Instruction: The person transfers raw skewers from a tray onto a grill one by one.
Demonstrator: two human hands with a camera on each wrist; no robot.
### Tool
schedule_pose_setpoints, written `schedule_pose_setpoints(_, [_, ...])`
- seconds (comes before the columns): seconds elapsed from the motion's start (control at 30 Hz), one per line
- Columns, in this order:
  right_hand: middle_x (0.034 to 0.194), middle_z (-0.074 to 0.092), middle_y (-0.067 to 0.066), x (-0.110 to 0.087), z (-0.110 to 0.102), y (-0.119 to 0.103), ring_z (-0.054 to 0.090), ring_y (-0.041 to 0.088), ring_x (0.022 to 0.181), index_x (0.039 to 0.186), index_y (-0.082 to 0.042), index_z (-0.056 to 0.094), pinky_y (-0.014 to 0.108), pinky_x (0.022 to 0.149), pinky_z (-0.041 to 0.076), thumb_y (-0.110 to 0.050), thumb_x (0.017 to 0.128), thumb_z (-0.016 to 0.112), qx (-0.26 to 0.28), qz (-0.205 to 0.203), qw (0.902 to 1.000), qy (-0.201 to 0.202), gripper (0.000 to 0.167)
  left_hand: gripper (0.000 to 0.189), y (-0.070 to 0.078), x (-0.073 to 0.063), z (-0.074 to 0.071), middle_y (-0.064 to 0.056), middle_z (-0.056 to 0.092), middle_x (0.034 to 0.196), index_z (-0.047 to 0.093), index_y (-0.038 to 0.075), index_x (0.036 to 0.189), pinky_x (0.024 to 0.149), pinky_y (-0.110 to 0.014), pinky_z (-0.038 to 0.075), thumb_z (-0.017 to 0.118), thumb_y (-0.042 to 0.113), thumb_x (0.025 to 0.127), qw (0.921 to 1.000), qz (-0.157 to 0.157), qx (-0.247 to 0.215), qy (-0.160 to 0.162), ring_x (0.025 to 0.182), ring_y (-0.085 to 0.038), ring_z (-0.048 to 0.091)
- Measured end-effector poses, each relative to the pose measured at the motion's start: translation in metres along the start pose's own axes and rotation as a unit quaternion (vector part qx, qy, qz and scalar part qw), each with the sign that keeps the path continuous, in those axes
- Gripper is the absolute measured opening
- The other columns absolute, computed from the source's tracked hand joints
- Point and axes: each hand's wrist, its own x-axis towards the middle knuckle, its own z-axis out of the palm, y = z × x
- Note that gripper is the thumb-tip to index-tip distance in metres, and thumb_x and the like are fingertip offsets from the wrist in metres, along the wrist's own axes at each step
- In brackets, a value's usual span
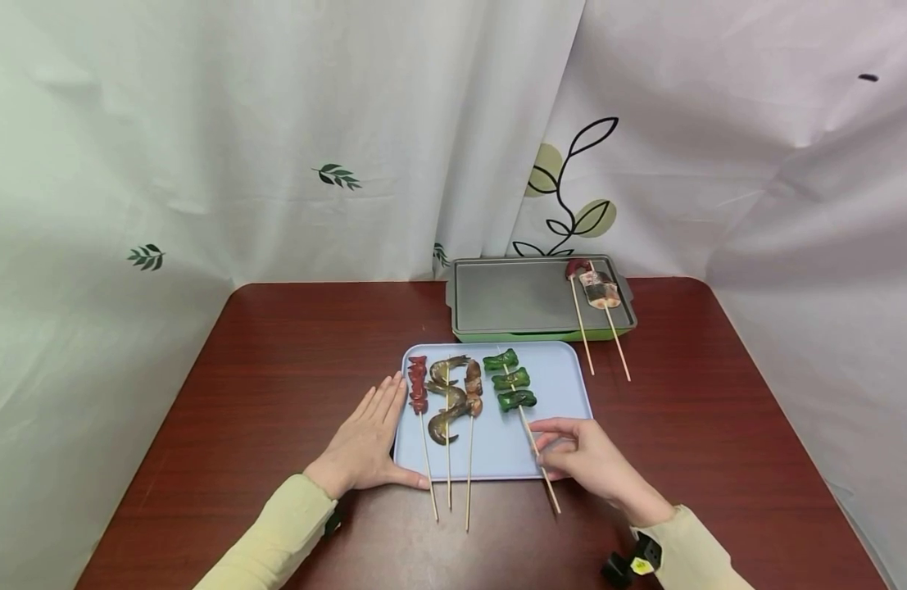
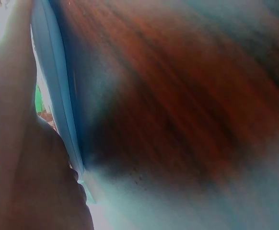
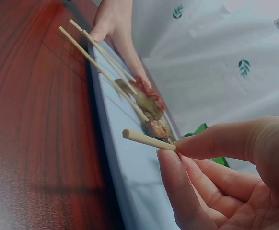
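Observation:
My right hand [image 1: 589, 459] pinches the wooden stick of a green pepper skewer [image 1: 512, 379] between thumb and fingers. In the right wrist view the stick's blunt end [image 3: 146, 139] juts out past the fingertips. The three green pieces lie over the right half of a light blue tray [image 1: 556, 385]. Flat along the tray's left edge rests my left hand [image 1: 365, 442], fingers straight and thumb at the near corner. On the tray's left side lie a red meat skewer [image 1: 418, 385], a shrimp skewer [image 1: 447, 401] and a brownish meat skewer [image 1: 473, 389], sticks overhanging the near edge.
Behind the tray stands a grey grill plate [image 1: 519, 295] with a green base. At its right end lie a dark red skewer [image 1: 577, 269] and a fish skewer [image 1: 599, 289], sticks pointing toward me. A white curtain [image 1: 350, 123] backs the brown table [image 1: 298, 352].

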Motion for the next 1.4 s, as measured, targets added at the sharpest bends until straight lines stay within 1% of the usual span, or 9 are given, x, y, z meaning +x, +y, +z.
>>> schedule_pose_setpoints(0.23, [0.101,0.066,0.02,-0.003,-0.003,-0.008,0.067,0.012,0.072,0.131,0.017,0.057,0.036,0.066,0.062,0.008,0.086,0.068,0.0,-0.005,1.0,-0.004,0.048,0.15,-0.001,-0.001,0.004,-0.026,0.021,0.164,0.024,-0.01,0.157,0.121,-0.048,0.018,0.057,0.099,0.059,0.9998,0.006,-0.007,0.017,0.151,-0.038,0.018])
schedule_pose_setpoints(0.43, [0.102,0.066,0.022,-0.004,-0.006,-0.012,0.067,0.012,0.072,0.132,0.019,0.055,0.035,0.066,0.062,0.008,0.086,0.069,-0.003,-0.021,0.9997,-0.012,0.048,0.15,-0.001,-0.001,0.004,-0.027,0.023,0.163,0.025,-0.011,0.156,0.121,-0.049,0.019,0.059,0.098,0.059,0.9995,0.01,-0.013,0.029,0.15,-0.039,0.02])
schedule_pose_setpoints(0.6, [0.103,0.065,0.024,-0.005,-0.008,-0.016,0.068,0.014,0.072,0.133,0.019,0.054,0.035,0.066,0.062,0.009,0.087,0.068,-0.012,-0.029,0.9994,-0.013,0.048,0.15,0.0,-0.001,0.003,-0.026,0.022,0.163,0.024,-0.011,0.156,0.121,-0.049,0.02,0.058,0.098,0.059,0.9997,0.006,-0.005,0.022,0.151,-0.039,0.02])
schedule_pose_setpoints(0.8, [0.103,0.065,0.025,-0.005,-0.01,-0.023,0.07,0.017,0.07,0.133,0.02,0.053,0.036,0.065,0.061,0.009,0.087,0.069,-0.023,-0.045,0.9986,-0.011,0.049,0.15,0.0,-0.001,0.001,-0.026,0.021,0.164,0.023,-0.01,0.156,0.121,-0.049,0.019,0.056,0.099,0.06,0.9999,0.005,0.002,0.011,0.151,-0.038,0.018])
schedule_pose_setpoints(1.07, [0.103,0.065,0.026,-0.006,-0.017,-0.033,0.071,0.022,0.072,0.134,0.018,0.055,0.037,0.066,0.061,0.009,0.087,0.07,-0.042,-0.054,0.9977,0.003,0.049,0.15,0.0,-0.002,0.003,-0.028,0.023,0.162,0.025,-0.012,0.155,0.12,-0.051,0.022,0.059,0.098,0.059,0.9994,0.012,-0.005,0.031,0.15,-0.04,0.022])
schedule_pose_setpoints(1.3, [0.104,0.064,0.028,-0.004,-0.027,-0.046,0.072,0.027,0.074,0.134,0.014,0.057,0.038,0.067,0.062,0.008,0.086,0.071,-0.058,-0.062,0.9961,0.024,0.05,0.15,0.0,-0.001,0.001,-0.026,0.022,0.163,0.024,-0.01,0.156,0.122,-0.048,0.018,0.054,0.1,0.059,0.9999,0.003,0.002,0.01,0.151,-0.038,0.018])
schedule_pose_setpoints(1.4, [0.102,0.066,0.025,-0.002,-0.032,-0.051,0.072,0.024,0.074,0.134,0.013,0.058,0.038,0.067,0.062,0.009,0.086,0.071,-0.068,-0.072,0.9947,0.03,0.049,0.15,0.0,-0.001,0.001,-0.026,0.021,0.163,0.023,-0.01,0.156,0.122,-0.048,0.018,0.053,0.1,0.059,1.0,0.003,0.001,0.008,0.152,-0.038,0.017])
